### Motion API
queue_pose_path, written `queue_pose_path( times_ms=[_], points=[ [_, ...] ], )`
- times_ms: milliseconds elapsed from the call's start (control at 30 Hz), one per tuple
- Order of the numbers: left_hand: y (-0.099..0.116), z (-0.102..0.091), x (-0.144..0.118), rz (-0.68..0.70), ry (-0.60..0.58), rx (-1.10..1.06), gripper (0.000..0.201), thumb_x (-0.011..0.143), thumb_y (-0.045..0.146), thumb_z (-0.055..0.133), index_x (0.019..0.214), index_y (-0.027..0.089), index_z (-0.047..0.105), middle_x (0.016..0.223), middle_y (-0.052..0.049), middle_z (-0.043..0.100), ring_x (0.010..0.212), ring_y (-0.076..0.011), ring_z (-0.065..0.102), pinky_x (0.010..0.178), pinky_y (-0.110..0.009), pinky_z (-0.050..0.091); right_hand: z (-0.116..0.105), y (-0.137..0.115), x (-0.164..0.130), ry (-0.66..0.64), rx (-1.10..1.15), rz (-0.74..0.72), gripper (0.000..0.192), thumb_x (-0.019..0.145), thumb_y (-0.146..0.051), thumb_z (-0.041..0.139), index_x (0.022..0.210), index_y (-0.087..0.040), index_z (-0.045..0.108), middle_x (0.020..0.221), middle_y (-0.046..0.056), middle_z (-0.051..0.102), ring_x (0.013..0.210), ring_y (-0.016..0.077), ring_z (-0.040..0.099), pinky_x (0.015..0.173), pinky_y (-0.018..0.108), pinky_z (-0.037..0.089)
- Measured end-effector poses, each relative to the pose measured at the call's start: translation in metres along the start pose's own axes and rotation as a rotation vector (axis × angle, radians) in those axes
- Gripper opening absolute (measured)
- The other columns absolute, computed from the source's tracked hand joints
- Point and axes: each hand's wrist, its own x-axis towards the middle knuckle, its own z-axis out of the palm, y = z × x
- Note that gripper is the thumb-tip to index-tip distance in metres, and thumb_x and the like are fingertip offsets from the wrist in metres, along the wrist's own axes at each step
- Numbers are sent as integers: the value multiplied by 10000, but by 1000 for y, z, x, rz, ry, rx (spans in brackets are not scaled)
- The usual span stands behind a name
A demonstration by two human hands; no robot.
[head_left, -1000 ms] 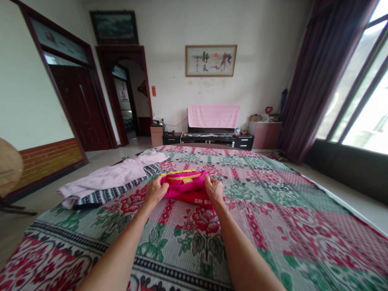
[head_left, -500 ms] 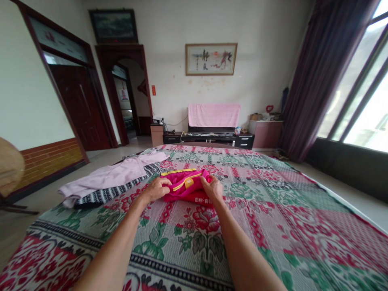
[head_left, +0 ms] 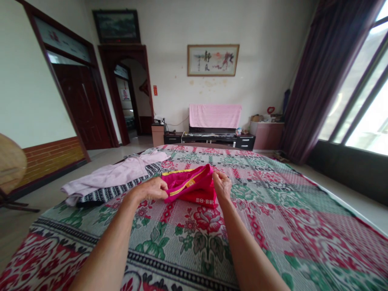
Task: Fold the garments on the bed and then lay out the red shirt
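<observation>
Both hands pinch the folded magenta garment (head_left: 190, 186) lying on the bed (head_left: 273, 226) between them: left hand (head_left: 154, 188) clamps its near-left edge, right hand (head_left: 222, 185) its right corner. Keeping the edges aligned should give a neat fold.

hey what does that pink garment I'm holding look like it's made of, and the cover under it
The pink garment, pinched by left hand and right hand, looks like thin, smooth synthetic knit: it folds limply, with yellow piping and printed lettering. The bed cover seems a coarse woven mat or cloth: matte, with a grid-like floral weave.
</observation>
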Motion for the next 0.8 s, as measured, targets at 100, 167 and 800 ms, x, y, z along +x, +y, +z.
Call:
queue_pose_path(
  times_ms=[100,167,800],
  points=[
    [-8,-2,7,-56,257,127,134,612,272,564,588,219,685,524,31,590,540,-141,527,495,-224,307,-1,-4,5,8,157,4,409,728,-396,490,904,-134,749,851,77,737,855,233,650,746,290,487],
    [-10,-4,12,-67,472,192,198,677,312,541,669,217,714,639,1,665,641,-167,588,559,-235,358,-2,-10,7,3,181,1,421,715,-426,502,871,-123,749,755,69,724,781,228,649,665,273,483],
    [-11,-4,19,-169,866,-339,351,702,361,520,931,189,723,448,25,618,488,-164,599,495,-233,431,-19,-44,17,-208,231,119,269,639,-323,536,734,-135,703,525,23,642,460,121,528,429,207,372]
  ],
)
